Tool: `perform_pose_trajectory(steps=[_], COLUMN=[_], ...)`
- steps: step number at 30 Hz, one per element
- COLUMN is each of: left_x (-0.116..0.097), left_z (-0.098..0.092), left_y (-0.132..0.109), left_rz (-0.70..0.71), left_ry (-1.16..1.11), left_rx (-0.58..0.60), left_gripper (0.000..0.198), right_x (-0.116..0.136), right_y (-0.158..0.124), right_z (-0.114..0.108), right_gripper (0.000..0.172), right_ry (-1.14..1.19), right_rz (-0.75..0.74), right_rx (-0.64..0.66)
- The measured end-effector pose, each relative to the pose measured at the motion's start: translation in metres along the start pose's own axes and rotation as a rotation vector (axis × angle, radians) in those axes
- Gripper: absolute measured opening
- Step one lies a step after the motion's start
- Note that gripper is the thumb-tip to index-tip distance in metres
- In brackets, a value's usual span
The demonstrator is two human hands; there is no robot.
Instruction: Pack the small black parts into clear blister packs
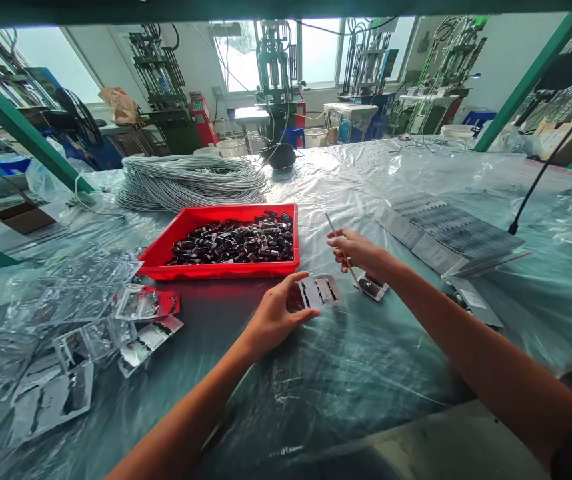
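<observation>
My left hand [276, 312] rests on the table with thumb and fingers apart, at the left edge of a small clear packet [321, 292] with a pale, dark-streaked inside. The fingertips reach its corners; whether they press on it I cannot tell. My right hand [359, 252] is closed around a thin stick [333, 225], slanted, whose lower end meets a small dark packet [372, 288] on the table. Left of the hands stands a red tray [226, 271] full of small black pieces [236, 241].
Clear plastic packets [71, 300] lie heaped at the left. A coil of grey cable [191, 180] sits behind the tray. At the right are rows of grey packed strips [451, 227] and a black rod [529, 200]. Green frame posts [26, 123] flank the plastic-covered table [346, 387]; machines [273, 60] stand beyond.
</observation>
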State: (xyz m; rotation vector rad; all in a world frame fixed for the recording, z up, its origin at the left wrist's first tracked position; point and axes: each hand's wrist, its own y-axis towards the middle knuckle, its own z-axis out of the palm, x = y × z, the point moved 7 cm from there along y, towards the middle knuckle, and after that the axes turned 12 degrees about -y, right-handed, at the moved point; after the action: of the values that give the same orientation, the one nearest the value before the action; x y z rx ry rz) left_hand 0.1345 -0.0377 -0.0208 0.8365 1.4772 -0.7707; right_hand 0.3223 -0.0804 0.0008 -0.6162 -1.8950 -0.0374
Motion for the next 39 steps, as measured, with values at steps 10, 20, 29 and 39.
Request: perform_pose_trajectory(steps=[10, 20, 29, 39], left_x=[-0.003, -0.004, -0.017, -0.020], left_z=[-0.009, -0.015, -0.037, -0.074], left_y=[-0.003, -0.003, -0.009, -0.005], left_rz=[-0.024, 0.025, 0.111, 0.195], left_ry=[-0.650, -0.879, -0.539, -0.848], left_rx=[-0.229, -0.319, -0.425, -0.625], left_gripper=[0.041, 0.028, 0.030, 0.026], right_x=[0.067, 0.056, 0.075, 0.134], right_y=[-0.081, -0.071, -0.072, -0.021], right_z=[0.046, 0.062, 0.033, 0.043], right_gripper=[0.025, 0.028, 0.016, 0.029], right_ry=[-0.779, -0.406, -0.295, -0.533], right_rz=[-0.867, -0.868, -0.821, -0.842], right_rx=[-0.374, -0.390, -0.351, -0.327])
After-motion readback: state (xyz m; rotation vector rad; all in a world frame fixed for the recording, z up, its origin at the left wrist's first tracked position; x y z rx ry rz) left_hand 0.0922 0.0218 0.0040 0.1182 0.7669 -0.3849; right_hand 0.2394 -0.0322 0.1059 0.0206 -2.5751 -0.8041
